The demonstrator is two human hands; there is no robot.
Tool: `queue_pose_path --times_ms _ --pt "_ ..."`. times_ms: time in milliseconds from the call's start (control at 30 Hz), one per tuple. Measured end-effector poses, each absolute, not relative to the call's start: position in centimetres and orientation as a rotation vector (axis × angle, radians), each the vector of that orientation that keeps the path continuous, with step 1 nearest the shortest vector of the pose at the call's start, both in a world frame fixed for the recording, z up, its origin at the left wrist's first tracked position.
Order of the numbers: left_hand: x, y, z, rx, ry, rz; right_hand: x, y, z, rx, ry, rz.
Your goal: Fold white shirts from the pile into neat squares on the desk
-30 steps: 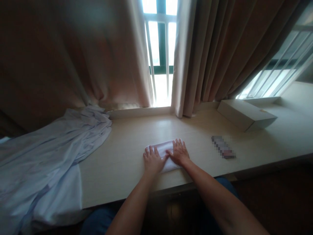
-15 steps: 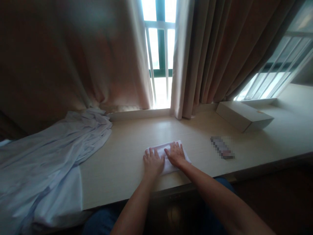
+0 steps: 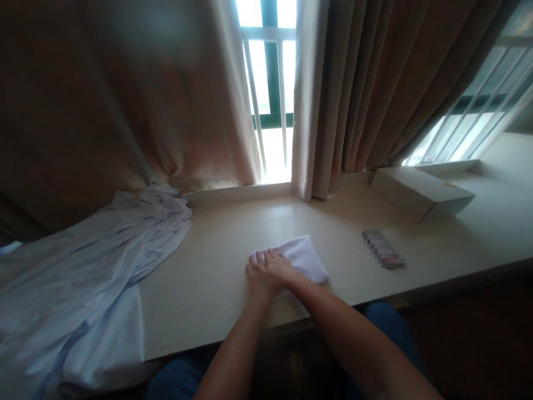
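Observation:
A folded pale pinkish-white cloth (image 3: 306,258) lies flat on the light wooden surface in front of me. My left hand (image 3: 258,278) rests on its left end, fingers stretched out and palm down. Against it, and partly over it, lies my right hand (image 3: 277,268), also flat with the fingers extended. The two hands overlap, so some of the fingers and the cloth's left part are hidden. The right half of the cloth is uncovered and looks smooth.
A large crumpled white sheet (image 3: 104,244) covers the left side of the light wooden surface (image 3: 216,239). To the right lies a pixelated flat object (image 3: 383,249), with a pale box (image 3: 422,191) behind it. Brown curtains (image 3: 353,83) hang before the barred window (image 3: 266,72).
My right hand has moved left from the cloth's middle onto my left hand, uncovering the cloth's right half. My left hand stays at the left end. The view has shifted slightly.

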State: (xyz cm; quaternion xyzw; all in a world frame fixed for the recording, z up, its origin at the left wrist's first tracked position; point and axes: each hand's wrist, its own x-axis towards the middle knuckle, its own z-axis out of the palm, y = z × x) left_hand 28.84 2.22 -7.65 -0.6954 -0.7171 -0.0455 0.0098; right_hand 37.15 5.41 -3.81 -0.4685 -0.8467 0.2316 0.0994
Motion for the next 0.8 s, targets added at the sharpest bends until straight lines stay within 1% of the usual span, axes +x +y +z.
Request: queue_pose_path --times_ms 67,167,333,633,800 --pt "29.1 2.2 -7.9 -2.09 -2.279 -0.159 39.1 5.9 -4.4 -1.463 -2.503 0.648" --pt "29.5 2.4 -8.0 -2.017 -2.32 -0.214 42.9 6.6 -5.5 -1.644 -2.451 0.505" --pt "29.9 2.6 -7.9 -2.005 -2.344 -0.242 48.4 6.7 -6.8 -1.839 -2.348 0.341" --pt "30.0 2.9 -6.6 -2.054 -2.463 -0.187 48.3 6.2 -6.8 -1.902 -2.262 0.323" --pt "27.7 4.2 -6.4 -2.082 -2.506 -0.227 48.3 6.2 -6.8 -1.949 -2.198 0.326"
